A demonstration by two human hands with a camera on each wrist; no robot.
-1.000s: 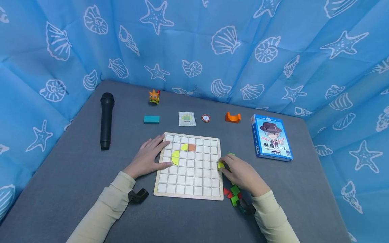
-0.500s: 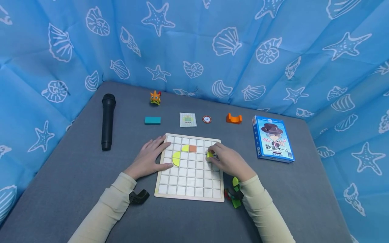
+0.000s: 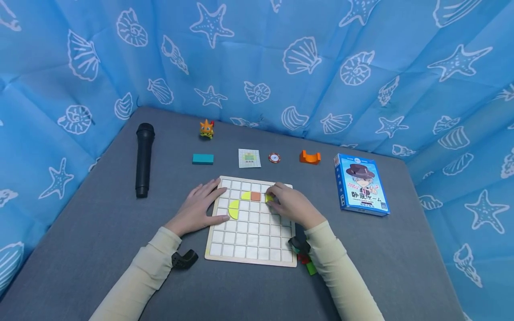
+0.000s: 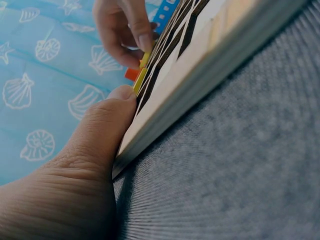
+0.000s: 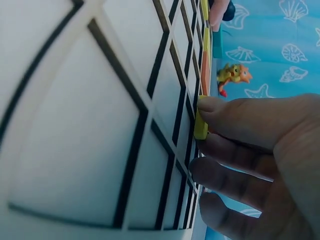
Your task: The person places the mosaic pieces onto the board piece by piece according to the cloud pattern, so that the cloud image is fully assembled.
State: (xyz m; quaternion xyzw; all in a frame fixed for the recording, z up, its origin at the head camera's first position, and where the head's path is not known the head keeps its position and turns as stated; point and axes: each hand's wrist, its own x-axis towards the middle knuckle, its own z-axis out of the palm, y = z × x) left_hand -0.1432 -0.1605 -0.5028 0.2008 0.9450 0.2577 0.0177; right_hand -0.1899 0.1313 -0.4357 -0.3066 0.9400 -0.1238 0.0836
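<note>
We see a flat wooden board with a white grid of squares (image 3: 250, 232) lying on the grey table (image 3: 100, 232). The left hand (image 3: 196, 208) rests on the left edge of the board. Its fingers are straight and spread, and the thumb presses on the board just beside a yellow half-circle piece (image 3: 234, 209). In the left wrist view the thumb (image 4: 107, 125) lies against the side of the board.

The right hand (image 3: 290, 204) is over the top right part of the board. Its fingers pinch a small yellow flat piece (image 3: 268, 198) and hold it down on a square near the top row. In the right wrist view the fingertips (image 5: 220, 112) curl around the small yellow flat piece (image 5: 200, 125), which touches the board. Just left of it sits an orange square piece (image 3: 255, 195), and next to that a yellow quarter-circle piece (image 3: 245, 195).

Some green and red little blocks (image 3: 308, 264) lie by the right wrist, partly hidden by the sleeve.

Farther back on the table we see a black microphone (image 3: 143, 159), a small orange toy creature (image 3: 206, 129), a teal block (image 3: 202, 158), a small picture card (image 3: 249, 158), a round red and white chip (image 3: 274, 157), an orange curved block (image 3: 309, 157) and a blue game box (image 3: 361, 183). A blue cloth with white shells and stars (image 3: 281, 58) hangs all around.
</note>
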